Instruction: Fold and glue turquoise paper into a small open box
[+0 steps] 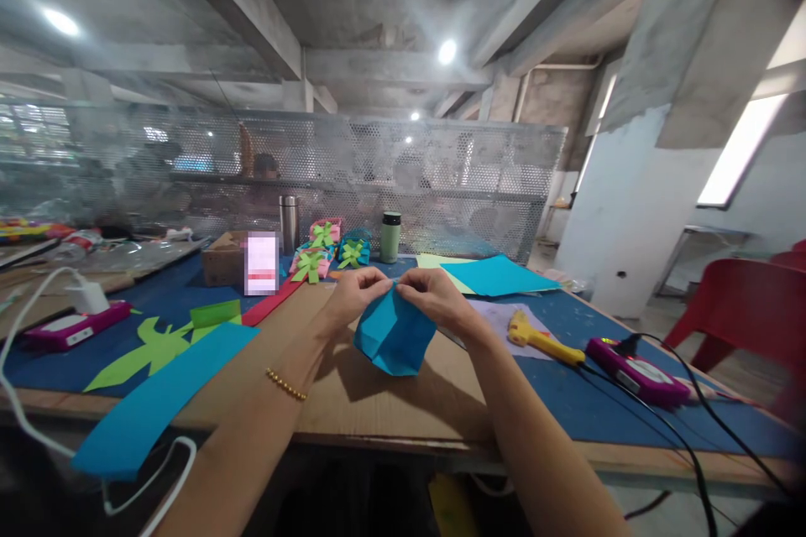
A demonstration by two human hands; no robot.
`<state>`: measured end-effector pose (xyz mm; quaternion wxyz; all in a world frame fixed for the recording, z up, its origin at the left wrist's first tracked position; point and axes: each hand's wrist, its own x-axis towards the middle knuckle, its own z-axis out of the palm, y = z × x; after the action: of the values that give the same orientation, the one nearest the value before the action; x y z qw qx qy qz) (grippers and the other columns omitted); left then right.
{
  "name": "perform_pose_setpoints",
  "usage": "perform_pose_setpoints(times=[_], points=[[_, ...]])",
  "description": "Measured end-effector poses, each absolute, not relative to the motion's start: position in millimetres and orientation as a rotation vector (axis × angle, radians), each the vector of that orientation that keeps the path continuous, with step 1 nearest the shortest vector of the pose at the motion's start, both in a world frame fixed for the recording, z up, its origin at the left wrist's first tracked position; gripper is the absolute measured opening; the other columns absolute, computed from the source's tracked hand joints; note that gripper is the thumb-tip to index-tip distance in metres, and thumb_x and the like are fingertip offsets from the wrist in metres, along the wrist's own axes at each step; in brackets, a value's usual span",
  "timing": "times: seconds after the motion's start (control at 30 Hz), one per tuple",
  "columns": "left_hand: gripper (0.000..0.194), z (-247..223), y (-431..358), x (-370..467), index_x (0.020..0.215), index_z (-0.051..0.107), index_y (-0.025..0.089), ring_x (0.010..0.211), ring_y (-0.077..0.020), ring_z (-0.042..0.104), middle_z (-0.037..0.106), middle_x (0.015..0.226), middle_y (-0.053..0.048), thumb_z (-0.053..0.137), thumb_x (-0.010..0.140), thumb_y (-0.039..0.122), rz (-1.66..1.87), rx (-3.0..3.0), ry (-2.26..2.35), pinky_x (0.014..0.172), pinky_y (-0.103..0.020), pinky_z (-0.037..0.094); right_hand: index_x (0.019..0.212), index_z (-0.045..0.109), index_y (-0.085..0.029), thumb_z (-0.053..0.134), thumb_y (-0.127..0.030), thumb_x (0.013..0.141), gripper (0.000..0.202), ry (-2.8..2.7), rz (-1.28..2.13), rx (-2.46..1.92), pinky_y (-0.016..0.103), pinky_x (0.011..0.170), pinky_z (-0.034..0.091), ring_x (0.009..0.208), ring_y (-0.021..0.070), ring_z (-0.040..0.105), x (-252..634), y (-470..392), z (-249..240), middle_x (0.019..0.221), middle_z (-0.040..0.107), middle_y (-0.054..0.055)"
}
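Note:
A folded blue paper piece (396, 331) is held up over the brown cardboard sheet (434, 407). My left hand (356, 295) pinches its top edge from the left, and my right hand (434, 294) pinches the same edge from the right. The fingertips of both hands almost meet there. To the left, a long blue paper strip (170, 394) lies partly on the cardboard, beside green cut paper (151, 348). A red strip (274, 302) is behind my left hand.
Behind stand a steel flask (289, 222), a green tumbler (390, 237), a cardboard box (223, 260) and small paper baskets with green bows (310, 264). Rightward lie blue sheets (500, 275), a yellow glue gun (545, 340) and a purple power strip (635, 371) with black cables.

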<state>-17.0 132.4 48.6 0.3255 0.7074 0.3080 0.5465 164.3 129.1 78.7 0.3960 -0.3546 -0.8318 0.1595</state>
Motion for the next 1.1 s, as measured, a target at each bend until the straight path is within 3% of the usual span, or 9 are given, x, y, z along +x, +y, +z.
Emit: perform_pose_setpoints(times=[0.1, 0.17, 0.3, 0.37, 0.47, 0.63, 0.8, 0.97, 1.1], points=[[0.029, 49.0, 130.6, -17.7, 0.071, 0.063, 0.015, 0.064, -0.0123, 0.047, 0.055, 0.065, 0.001, 0.067, 0.077, 0.042, 1.427, 1.870, 0.803, 0.059, -0.024, 0.035, 0.065, 0.064, -0.015, 0.056, -0.031, 0.080, 0.023, -2.123, 0.364, -0.907, 0.024, 0.051, 0.027, 0.055, 0.0095, 0.040, 162.7, 127.0, 78.2, 0.057, 0.050, -0.002], [0.029, 50.2, 130.1, -19.0, 0.070, 0.063, 0.015, 0.064, -0.0120, 0.046, 0.054, 0.065, 0.002, 0.068, 0.078, 0.042, 1.483, 1.858, 0.792, 0.060, -0.024, 0.035, 0.066, 0.065, -0.015, 0.057, -0.040, 0.084, 0.032, -2.082, 0.413, -0.886, 0.024, 0.051, 0.028, 0.055, 0.0105, 0.042, 164.1, 125.6, 80.2, 0.058, 0.052, -0.001], [0.031, 50.9, 134.2, -23.1, 0.069, 0.062, 0.015, 0.064, -0.0110, 0.044, 0.052, 0.065, 0.003, 0.073, 0.074, 0.044, 1.606, 1.679, 0.706, 0.060, -0.023, 0.034, 0.088, 0.072, -0.016, 0.047, -0.066, 0.088, 0.056, -1.783, 0.868, -0.776, 0.027, 0.061, 0.042, 0.073, 0.0187, 0.060, 175.5, 127.7, 86.0, 0.078, 0.068, 0.008], [0.034, 49.2, 139.4, -24.8, 0.068, 0.061, 0.016, 0.062, -0.0103, 0.042, 0.051, 0.064, 0.003, 0.077, 0.069, 0.045, 1.640, 1.568, 0.651, 0.060, -0.023, 0.034, 0.098, 0.072, -0.018, 0.046, -0.072, 0.086, 0.061, -1.602, 1.147, -0.712, 0.031, 0.069, 0.047, 0.079, 0.0214, 0.064, 182.4, 131.6, 85.4, 0.086, 0.071, 0.010], [0.039, 44.2, 149.3, -26.8, 0.068, 0.060, 0.016, 0.061, -0.0098, 0.041, 0.050, 0.062, 0.004, 0.080, 0.063, 0.049, 1.701, 1.460, 0.654, 0.059, -0.022, 0.034, 0.095, 0.070, -0.018, 0.062, -0.066, 0.080, 0.051, -1.498, 1.324, -0.660, 0.033, 0.072, 0.049, 0.074, 0.0191, 0.064, 187.2, 137.5, 77.7, 0.082, 0.070, 0.009], [0.038, 34.0, 163.5, -30.0, 0.069, 0.064, 0.016, 0.061, -0.0106, 0.043, 0.053, 0.061, 0.004, 0.079, 0.063, 0.051, 1.788, 1.444, 0.790, 0.059, -0.022, 0.036, 0.076, 0.065, -0.016, 0.074, -0.057, 0.072, 0.043, -1.580, 1.220, -0.673, 0.028, 0.064, 0.044, 0.063, 0.0128, 0.055, 178.1, 140.2, 60.9, 0.068, 0.061, 0.001], [0.036, 27.7, 169.4, -30.0, 0.072, 0.070, 0.015, 0.063, -0.0110, 0.047, 0.059, 0.065, 0.002, 0.081, 0.062, 0.048, 1.771, 1.453, 0.849, 0.059, -0.022, 0.037, 0.062, 0.056, -0.017, 0.077, -0.058, 0.065, 0.047, -1.621, 1.078, -0.735, 0.026, 0.057, 0.038, 0.056, 0.0095, 0.044, 169.9, 144.0, 52.2, 0.058, 0.050, -0.004], [0.041, 28.7, 165.0, -27.2, 0.078, 0.072, 0.014, 0.058, -0.0102, 0.046, 0.060, 0.064, 0.001, 0.080, 0.062, 0.051, 1.700, 1.462, 0.867, 0.052, -0.021, 0.035, 0.061, 0.056, -0.017, 0.076, -0.059, 0.064, 0.047, -1.608, 1.013, -0.753, 0.025, 0.053, 0.035, 0.054, 0.0090, 0.041, 172.2, 148.0, 52.0, 0.056, 0.048, -0.004], [0.033, 33.6, 157.2, -25.3, 0.072, 0.070, 0.015, 0.058, -0.0104, 0.046, 0.059, 0.062, 0.002, 0.081, 0.061, 0.044, 1.698, 1.517, 0.855, 0.053, -0.022, 0.036, 0.059, 0.055, -0.017, 0.075, -0.059, 0.063, 0.047, -1.592, 0.961, -0.788, 0.024, 0.050, 0.032, 0.052, 0.0085, 0.038, 173.7, 144.2, 55.0, 0.054, 0.045, -0.004]])
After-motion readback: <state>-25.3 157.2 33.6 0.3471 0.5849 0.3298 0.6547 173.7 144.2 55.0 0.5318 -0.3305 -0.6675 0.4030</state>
